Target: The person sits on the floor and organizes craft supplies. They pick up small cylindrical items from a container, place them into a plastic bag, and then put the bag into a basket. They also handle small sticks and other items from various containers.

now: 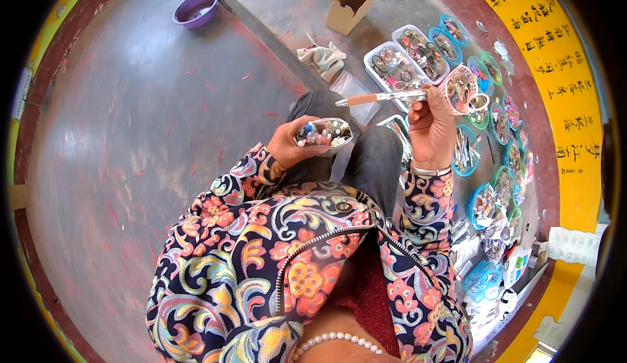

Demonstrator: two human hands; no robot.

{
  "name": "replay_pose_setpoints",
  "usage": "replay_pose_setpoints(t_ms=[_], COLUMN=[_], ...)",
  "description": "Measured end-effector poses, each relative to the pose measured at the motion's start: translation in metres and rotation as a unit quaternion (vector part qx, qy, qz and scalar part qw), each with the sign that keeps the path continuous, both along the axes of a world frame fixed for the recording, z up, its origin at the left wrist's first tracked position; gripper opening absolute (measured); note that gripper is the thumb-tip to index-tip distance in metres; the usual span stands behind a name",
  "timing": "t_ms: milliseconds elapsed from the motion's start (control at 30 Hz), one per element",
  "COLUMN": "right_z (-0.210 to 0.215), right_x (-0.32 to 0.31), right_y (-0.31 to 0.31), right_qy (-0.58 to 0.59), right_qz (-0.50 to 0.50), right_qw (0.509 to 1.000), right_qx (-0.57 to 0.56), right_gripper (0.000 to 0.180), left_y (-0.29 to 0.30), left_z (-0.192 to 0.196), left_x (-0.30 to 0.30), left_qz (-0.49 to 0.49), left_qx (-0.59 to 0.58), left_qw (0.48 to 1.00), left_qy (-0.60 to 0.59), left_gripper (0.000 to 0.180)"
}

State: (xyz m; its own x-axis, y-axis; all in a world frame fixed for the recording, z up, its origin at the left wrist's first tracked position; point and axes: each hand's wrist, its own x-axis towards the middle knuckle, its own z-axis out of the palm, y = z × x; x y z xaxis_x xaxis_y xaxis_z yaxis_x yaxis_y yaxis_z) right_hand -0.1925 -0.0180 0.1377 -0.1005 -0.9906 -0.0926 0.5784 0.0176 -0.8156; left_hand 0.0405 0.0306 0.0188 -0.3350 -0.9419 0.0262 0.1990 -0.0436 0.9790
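Note:
My left hand (pixel 287 144) is closed around the side of a clear plastic bag (pixel 323 143) above my lap. The bag's open top shows many small rounded ends in white, blue, pink and dark colours; what they belong to is hidden lower down. Raised to the right, my right hand (pixel 432 131) pinches a pen (pixel 369 99) between thumb and fingers. The pen lies nearly level, its brownish-pink grip and tip pointing left, its silvery barrel running into my fingers. Pen and bag are apart.
At the right stand white trays (pixel 375 69) of small parts, a pink basket (pixel 450 105) and several blue and green baskets (pixel 471 214). A flat clear bag (pixel 359 95) and cloth (pixel 323 59) lie ahead. Farther off are a cardboard box (pixel 346 16), a floor ledge and a purple basin (pixel 202 18).

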Motion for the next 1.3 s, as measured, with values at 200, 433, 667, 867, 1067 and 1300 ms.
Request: replay_pose_setpoints(t_ms=[200,433,667,867,1067,1300], right_z=[-0.027,-0.032,-0.066,-0.164,-0.268,-0.273], right_x=[-0.016,-0.028,-0.081,-0.197,-0.281,-0.282], right_y=[-0.006,-0.007,-0.004,0.022,0.087,0.046], right_qy=[-0.064,-0.081,-0.082,-0.095,-0.104,-0.114], right_qz=[0.0,-0.014,-0.082,-0.265,-0.361,-0.354], right_qw=[0.996,0.994,0.989,0.943,0.897,0.888], right_qx=[0.055,0.072,0.088,0.176,0.232,0.27], right_gripper=[0.011,0.012,0.011,0.012,0.016,0.022], left_y=[0.001,-0.009,-0.011,-0.008,-0.005,-0.002], left_z=[0.002,-0.013,-0.026,-0.031,-0.046,-0.029], left_x=[0.0,0.004,0.007,0.008,0.011,0.012], left_qz=[0.026,0.05,0.085,0.091,0.075,0.11], left_qx=[0.04,0.035,0.054,0.047,0.044,0.076], left_qw=[0.996,0.979,0.977,0.968,0.974,0.974], left_qy=[0.069,0.195,0.189,0.229,0.209,0.183], left_gripper=[0.045,0.05,0.05,0.054,0.063,0.053])
